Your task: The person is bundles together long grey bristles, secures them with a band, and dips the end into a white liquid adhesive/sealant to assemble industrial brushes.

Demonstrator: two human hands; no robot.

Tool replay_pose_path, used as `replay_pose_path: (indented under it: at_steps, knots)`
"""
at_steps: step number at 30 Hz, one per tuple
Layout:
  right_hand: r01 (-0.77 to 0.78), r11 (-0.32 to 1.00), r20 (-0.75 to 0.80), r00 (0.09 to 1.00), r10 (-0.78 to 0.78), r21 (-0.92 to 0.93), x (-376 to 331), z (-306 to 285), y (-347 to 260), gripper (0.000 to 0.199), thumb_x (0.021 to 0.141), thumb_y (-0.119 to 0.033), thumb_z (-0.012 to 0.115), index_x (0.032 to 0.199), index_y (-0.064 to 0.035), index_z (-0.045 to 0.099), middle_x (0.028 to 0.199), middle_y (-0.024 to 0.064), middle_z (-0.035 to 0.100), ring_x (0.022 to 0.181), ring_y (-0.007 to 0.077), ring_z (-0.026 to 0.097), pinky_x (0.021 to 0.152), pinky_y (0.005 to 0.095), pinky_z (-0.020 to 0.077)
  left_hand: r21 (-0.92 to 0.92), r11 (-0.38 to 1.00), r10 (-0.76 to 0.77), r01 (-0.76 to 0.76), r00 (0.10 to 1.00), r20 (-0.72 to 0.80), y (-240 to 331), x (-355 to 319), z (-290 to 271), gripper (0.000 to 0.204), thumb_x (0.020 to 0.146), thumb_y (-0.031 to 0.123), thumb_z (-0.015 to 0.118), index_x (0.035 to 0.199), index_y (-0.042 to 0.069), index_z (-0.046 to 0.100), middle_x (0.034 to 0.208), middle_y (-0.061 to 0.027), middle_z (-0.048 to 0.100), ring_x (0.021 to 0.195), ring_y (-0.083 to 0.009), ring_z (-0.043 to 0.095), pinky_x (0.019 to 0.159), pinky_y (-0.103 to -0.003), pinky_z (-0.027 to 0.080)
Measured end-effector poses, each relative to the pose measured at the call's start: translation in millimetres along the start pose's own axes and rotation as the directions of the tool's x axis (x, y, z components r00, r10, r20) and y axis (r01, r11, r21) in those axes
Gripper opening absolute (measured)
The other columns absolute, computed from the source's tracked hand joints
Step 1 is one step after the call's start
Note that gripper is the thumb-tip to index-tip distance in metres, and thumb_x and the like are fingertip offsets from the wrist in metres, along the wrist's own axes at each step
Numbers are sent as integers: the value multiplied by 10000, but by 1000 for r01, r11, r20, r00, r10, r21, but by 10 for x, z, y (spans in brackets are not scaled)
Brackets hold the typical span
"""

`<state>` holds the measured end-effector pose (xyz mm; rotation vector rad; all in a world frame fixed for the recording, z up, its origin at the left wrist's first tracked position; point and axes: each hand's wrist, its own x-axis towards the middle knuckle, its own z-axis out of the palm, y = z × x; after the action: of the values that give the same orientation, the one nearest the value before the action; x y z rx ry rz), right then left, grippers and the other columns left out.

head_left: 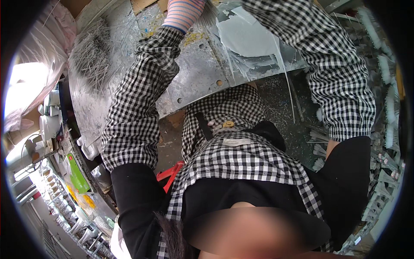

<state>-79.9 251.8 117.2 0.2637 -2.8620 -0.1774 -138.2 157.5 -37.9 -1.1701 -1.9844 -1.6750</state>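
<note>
My left hand (183,14), in a striped pink, orange and blue glove, is at the top edge over the metal work surface (189,80). Its fingers are cut off or hidden there, so their pose does not show. Thin greyish bristles (209,16) fan out right beside the glove; whether the hand grips them I cannot make out. My right forearm, in a black-and-white checked sleeve (327,56), reaches up past the top edge, and the hand itself is outside the picture. Between the two sleeves lies a pale sheet-like piece (248,36) with long translucent strands hanging over the table's front edge.
A tangled heap of grey bristles (92,56) lies on the table's left part. Pink-white plastic (41,60) hangs at far left. White brush-like pieces (381,190) line the right side. Below the table are a red frame part (170,175) and my checked apron (241,159).
</note>
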Motion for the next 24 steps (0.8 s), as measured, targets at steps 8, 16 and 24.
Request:
replay_pose_path:
  at_steps: [8, 16, 24]
  knots:
    - [720, 690, -471, 633, -614, 69, -89, 3, 601, 613, 874, -641, 552, 1041, -57, 633, 892, 173, 717, 814, 400, 693, 717, 455, 558, -190, 917, -176, 350, 784, 595, 934, 211, -476, 277, 1020, 224, 573, 1193, 15, 628, 1104, -71, 684, 1098, -207, 619, 989, -346, 476]
    - [-5, 998, 13, 1000, 6, -66, -138, 49, 68, 528, 1004, -491, 426, 1191, -81, 701, 1209, 126, 698, 1137, 277, 653, 992, 448, 461, 46, 987, -154, 152, 986, 57, 360, 5, 17, 489, 881, 32, 632, 1343, -18, 483, 1299, -175, 607, 1213, -274, 571, 1035, -350, 449]
    - [-48, 975, 35, 999, 41, 219, -296, -206, -42, 666, 946, -653, 441, 1232, -94, 664, 1194, 191, 685, 1161, 289, 642, 1001, 463, 455, 641, 743, -356, 194, 925, 132, 348, -99, -659, 383, 975, 300, 624, 1201, -8, 607, 1024, -78, 720, 911, -148, 646, 750, -324, 512]
